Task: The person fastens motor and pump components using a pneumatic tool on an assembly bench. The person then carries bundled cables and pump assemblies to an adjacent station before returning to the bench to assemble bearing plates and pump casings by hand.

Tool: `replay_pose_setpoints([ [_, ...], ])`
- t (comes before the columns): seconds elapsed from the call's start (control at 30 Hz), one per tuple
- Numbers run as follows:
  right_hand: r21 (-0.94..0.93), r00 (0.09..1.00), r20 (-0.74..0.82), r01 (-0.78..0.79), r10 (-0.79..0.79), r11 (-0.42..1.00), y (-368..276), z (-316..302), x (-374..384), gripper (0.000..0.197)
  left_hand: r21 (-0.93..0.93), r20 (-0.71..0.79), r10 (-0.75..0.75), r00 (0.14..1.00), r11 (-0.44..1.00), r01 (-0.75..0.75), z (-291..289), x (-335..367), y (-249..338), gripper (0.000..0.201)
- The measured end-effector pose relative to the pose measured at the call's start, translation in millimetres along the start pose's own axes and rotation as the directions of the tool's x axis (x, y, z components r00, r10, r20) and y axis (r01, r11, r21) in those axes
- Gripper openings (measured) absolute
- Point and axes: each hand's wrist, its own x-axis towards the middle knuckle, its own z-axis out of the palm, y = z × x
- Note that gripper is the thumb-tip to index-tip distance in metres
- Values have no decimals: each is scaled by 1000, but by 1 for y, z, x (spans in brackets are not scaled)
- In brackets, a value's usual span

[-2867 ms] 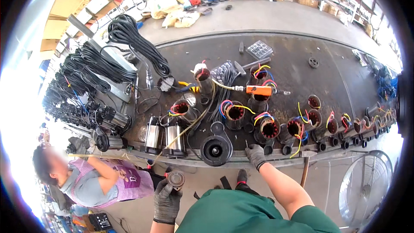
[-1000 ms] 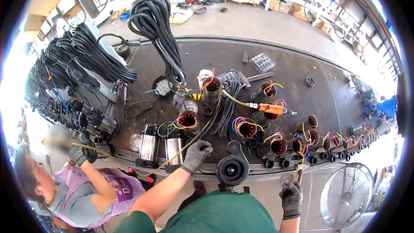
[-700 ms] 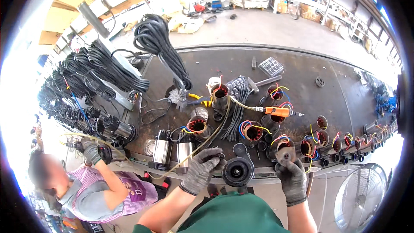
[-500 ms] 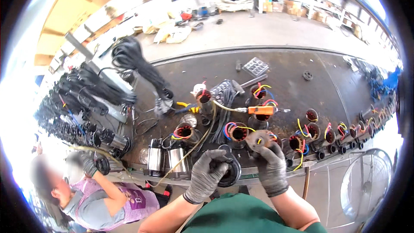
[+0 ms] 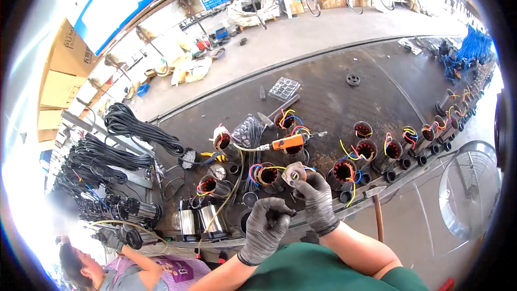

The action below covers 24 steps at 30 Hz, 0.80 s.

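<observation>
My left hand (image 5: pixel 265 231), in a grey glove, is closed in a pinch near the bench's front edge. A small dark piece (image 5: pixel 292 213) shows at its fingertips, too small to name. Beside its wrist, a black ring-shaped part (image 5: pixel 244 220) is partly hidden behind the glove. My right hand (image 5: pixel 316 205), gloved too, grips a flat metal end cover (image 5: pixel 294 172) with a hole in its middle. Just behind that cover stand motor housings (image 5: pixel 267 175) with red, blue and yellow wires. An orange power tool (image 5: pixel 287 142) lies across another housing.
Two shiny steel cylinders (image 5: pixel 211 221) stand front left. Black cable coils (image 5: pixel 142 128) lie further left, near a co-worker's gloved hand (image 5: pixel 110 238). A hammer (image 5: pixel 377 199) overhangs the front edge. More wired housings (image 5: pixel 393 150) line the right side. A fan (image 5: pixel 467 191) stands beyond the bench.
The black round part my left hand held is now mostly behind that hand, which pinches a small dark piece. My right hand, still holding the end cover, has shifted left. The whole view has tilted.
</observation>
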Motion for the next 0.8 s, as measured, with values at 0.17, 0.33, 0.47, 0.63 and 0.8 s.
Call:
replay_pose_setpoints([
  [0.17,233,953,45,-303,301,924,-20,-14,-20,15,-647,-1,-390,921,703,297,0,4,0,28],
  [0.33,204,923,76,-384,376,901,-47,-13,-38,12,-696,6,-361,933,668,263,-5,1,0,28],
  [0.47,175,918,152,-389,365,905,-54,-14,-48,16,-437,-61,-147,987,893,106,-10,0,1,27],
  [0.63,75,905,226,-385,360,920,-52,-19,-51,18,-82,-14,28,1000,996,-29,-8,0,13,29],
  [0.8,-51,865,277,-423,420,905,-55,-24,-53,21,474,18,183,983,864,-170,0,4,28,34],
])
